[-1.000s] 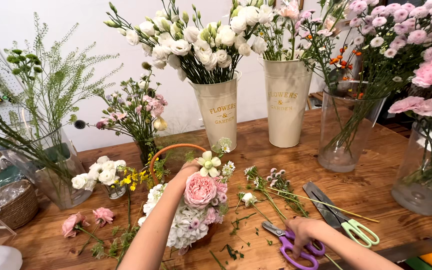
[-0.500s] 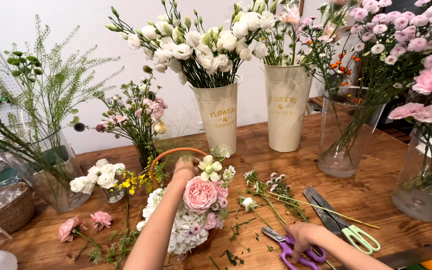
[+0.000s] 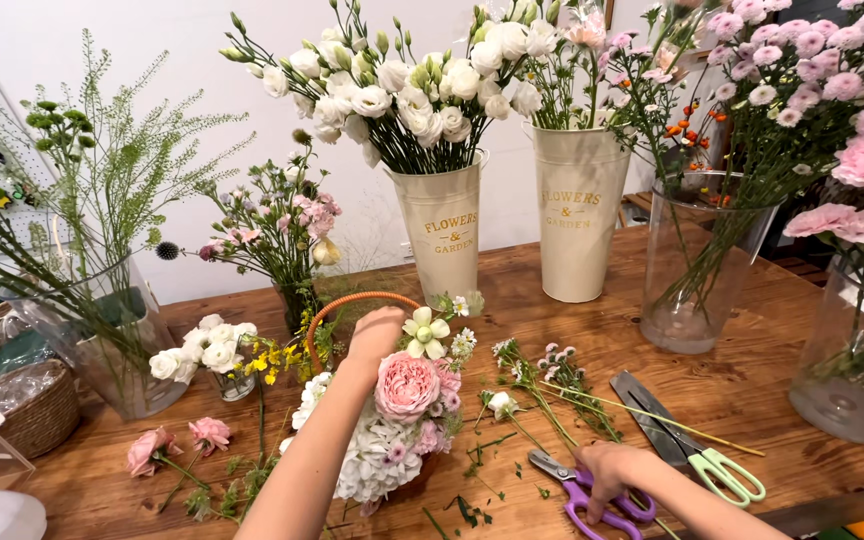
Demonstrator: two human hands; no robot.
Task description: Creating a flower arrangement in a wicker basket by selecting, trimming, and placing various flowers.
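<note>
head view of a wooden table (image 3: 752, 390), with places given from the flower basket (image 3: 387, 440), a low arrangement of pink and white blooms under an arched orange handle (image 3: 352, 303). the left hand (image 3: 377, 333) reaches over the back of the basket, curled among the flowers just under the handle and beside a white bloom with a green centre (image 3: 424, 332); whether it grips a stem cannot be told. a large pink rose (image 3: 407, 385) sits at the middle of the basket, just in front of this hand. the right hand (image 3: 607, 470) lies on the table to the right of the basket, well apart from it, fingers bent and resting on the purple-handled scissors (image 3: 592, 495), which lie flat. farther right lie green-handled shears (image 3: 697, 450). between basket and scissors lie loose cut stems (image 3: 552, 385). behind the basket stand two cream metal buckets (image 3: 442, 240) of white flowers; a glass vase (image 3: 697, 270) of pink blooms stands behind and to the right. two pink flowers (image 3: 177, 445) lie to the left of the basket, and a small jar of white blooms (image 3: 217, 355) stands behind them.
</note>
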